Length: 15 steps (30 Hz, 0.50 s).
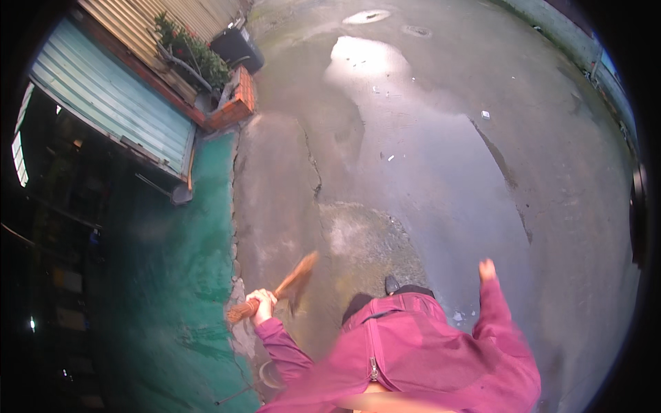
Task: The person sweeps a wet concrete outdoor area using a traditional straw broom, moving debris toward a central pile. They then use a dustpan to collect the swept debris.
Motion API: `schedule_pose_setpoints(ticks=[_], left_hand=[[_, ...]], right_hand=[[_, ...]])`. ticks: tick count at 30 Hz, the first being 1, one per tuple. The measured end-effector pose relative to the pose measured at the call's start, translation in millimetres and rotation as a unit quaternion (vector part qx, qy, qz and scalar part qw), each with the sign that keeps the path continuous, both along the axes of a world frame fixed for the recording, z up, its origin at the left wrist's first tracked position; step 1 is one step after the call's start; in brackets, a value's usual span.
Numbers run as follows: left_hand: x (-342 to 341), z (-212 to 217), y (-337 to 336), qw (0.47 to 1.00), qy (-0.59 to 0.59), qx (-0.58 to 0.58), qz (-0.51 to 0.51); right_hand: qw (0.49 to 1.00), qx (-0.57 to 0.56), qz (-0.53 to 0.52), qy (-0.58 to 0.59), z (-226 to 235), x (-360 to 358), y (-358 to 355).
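A short brown broom [297, 275] lies slantwise through my left grip [263, 305], my fingers wrapped round it.
Its long axis runs from the stub end, back and left of this grip, to the flared end, forward and right. My right grip [487, 269] is well apart to the right; I cannot tell how far open. Seen from above, green floor [206, 241] ends just left; grey concrete [275, 186] stretches wide ahead and right.
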<state>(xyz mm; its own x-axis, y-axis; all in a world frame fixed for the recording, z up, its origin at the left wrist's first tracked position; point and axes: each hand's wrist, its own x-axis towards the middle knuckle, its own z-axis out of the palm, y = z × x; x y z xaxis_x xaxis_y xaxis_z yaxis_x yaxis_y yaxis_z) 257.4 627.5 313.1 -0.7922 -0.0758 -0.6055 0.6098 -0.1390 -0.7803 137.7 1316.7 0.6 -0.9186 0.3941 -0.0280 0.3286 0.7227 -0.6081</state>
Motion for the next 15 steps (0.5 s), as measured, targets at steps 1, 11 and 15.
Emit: schedule_pose_setpoints(ticks=[1, 11, 15], left_hand=[[-22, 3, 0, 0.999, 0.032, 0.022, 0.013], [-286, -29, -68, 0.998, 0.031, -0.002, -0.052], [-419, -40, -140, 0.996, -0.034, 0.027, -0.074]], right_hand=[[0.998, 0.000, 0.054, -0.021, 29, -89, -27], [0.915, -0.134, 0.373, 0.074, 165, -539, -336], [0.954, -0.092, 0.259, 0.117, 42, -572, -287]])
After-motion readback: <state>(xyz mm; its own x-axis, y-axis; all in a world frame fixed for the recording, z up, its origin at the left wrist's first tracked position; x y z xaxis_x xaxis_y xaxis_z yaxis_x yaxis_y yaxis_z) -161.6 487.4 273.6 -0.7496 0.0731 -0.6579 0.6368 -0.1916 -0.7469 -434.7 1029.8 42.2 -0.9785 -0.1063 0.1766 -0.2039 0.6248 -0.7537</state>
